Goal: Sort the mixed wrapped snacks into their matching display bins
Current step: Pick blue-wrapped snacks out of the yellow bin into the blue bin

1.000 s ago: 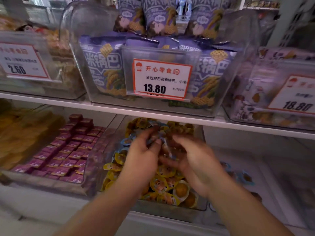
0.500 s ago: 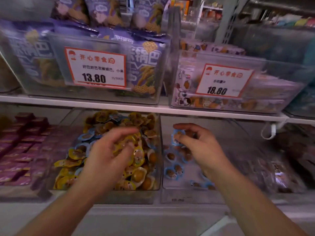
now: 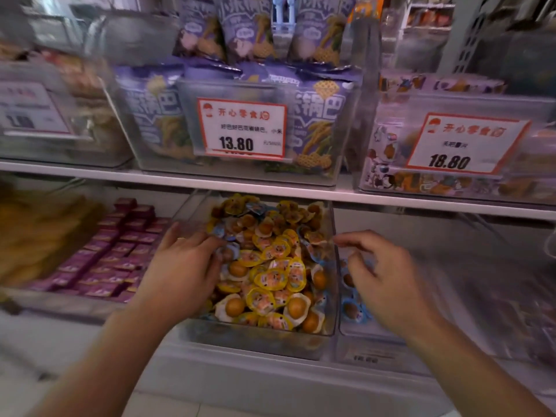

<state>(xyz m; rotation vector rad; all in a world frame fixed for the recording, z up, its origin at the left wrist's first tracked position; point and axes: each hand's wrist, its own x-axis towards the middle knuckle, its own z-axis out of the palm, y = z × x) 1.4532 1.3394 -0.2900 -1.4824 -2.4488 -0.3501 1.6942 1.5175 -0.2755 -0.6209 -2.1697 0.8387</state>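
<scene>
**Two hands at a bin of mixed wrapped snacks**

A person's left hand (image 3: 183,275) lies palm down in the left part of a clear middle bin (image 3: 329,323) on the lower shelf. Its fingers are fairly straight and reach into the pile of yellow-wrapped snacks (image 3: 272,272); whether they hold one cannot be told. A few blue-wrapped snacks (image 3: 221,228) lie mixed in just beyond those fingertips.

The right hand (image 3: 382,275) hovers over the neighbouring bin (image 3: 361,334), just right of the middle bin's wall. Its fingers are loosely curled and blurred, and nothing can be seen in them. More blue-wrapped pieces (image 3: 353,310) lie under this hand.

Left of the left hand sit rows of purple packets (image 3: 120,251). Above both hands, a white shelf (image 3: 150,180) carries purple bags (image 3: 316,127) and a price card (image 3: 242,129) reading 13.80.
</scene>
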